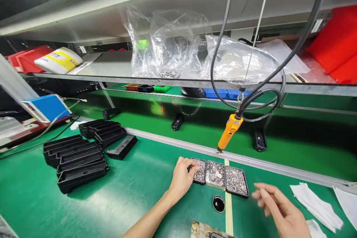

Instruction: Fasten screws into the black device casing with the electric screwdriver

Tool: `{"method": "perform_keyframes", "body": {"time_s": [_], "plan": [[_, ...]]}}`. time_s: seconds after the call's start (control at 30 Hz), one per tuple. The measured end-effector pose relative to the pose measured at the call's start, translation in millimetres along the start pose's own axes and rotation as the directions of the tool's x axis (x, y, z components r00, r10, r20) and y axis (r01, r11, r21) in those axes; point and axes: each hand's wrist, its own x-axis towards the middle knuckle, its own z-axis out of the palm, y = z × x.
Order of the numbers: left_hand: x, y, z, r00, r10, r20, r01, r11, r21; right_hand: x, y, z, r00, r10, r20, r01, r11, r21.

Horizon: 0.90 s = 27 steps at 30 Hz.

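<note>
**Fingers in the screw tray**

We are dipping our left hand [182, 178] into the leftmost of three small trays [199, 171] near the worktop's [125, 197] front edge, fingers curled together on the tiny screws. Our right hand [281, 210] is hovering loosely spread, holding nothing, just right of the trays. An orange screwdriver [230, 131] is hanging above them.

Three trays [220, 175] sit side by side mid-counter [125, 197], a disc [218, 203] just before them. Stacked housings [80, 160] lie toward the left edge, cloths [315, 204] toward the right. Bags [167, 44] rest on the shelf [111, 67] behind.
</note>
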Motion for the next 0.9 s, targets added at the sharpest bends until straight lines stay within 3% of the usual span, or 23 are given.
{"method": "perform_keyframes", "body": {"time_s": [0.07, 0.2, 0.37, 0.47, 0.57, 0.73, 0.9], "plan": [[-7.7, 6.0, 1.5, 0.999, -0.041, 0.009, 0.042, 0.995, -0.096, 31.3, -26.5, 10.1, 0.999, -0.050, -0.013, 0.050, 0.998, -0.025], [-21.8, 12.6, 6.6, 0.988, -0.131, 0.084, 0.150, 0.941, -0.302, 84.3, -72.3, 49.6, 0.988, -0.156, 0.007, 0.156, 0.988, -0.007], [-32.4, 11.8, 9.7, 0.978, -0.175, 0.113, 0.208, 0.847, -0.489, 114.4, -93.7, 85.4, 0.981, -0.196, 0.003, 0.196, 0.978, 0.072], [-36.9, 12.7, 11.7, 0.976, -0.172, 0.131, 0.216, 0.801, -0.558, 111.4, -94.8, 92.0, 0.984, -0.173, -0.048, 0.178, 0.972, 0.151], [-40.7, 16.6, 13.7, 0.975, -0.158, 0.155, 0.221, 0.759, -0.612, 97.3, -102.9, 90.9, 0.985, -0.174, -0.019, 0.171, 0.929, 0.327], [-47.4, 27.3, 13.1, 0.971, -0.154, 0.185, 0.238, 0.715, -0.658, 67.8, -136.7, 79.9, 0.984, -0.160, 0.081, 0.085, 0.813, 0.575], [-53.0, 39.3, 12.2, 0.975, -0.139, 0.172, 0.219, 0.710, -0.670, 43.9, -155.4, 73.4, 0.995, -0.079, 0.056, 0.011, 0.659, 0.752]]}}
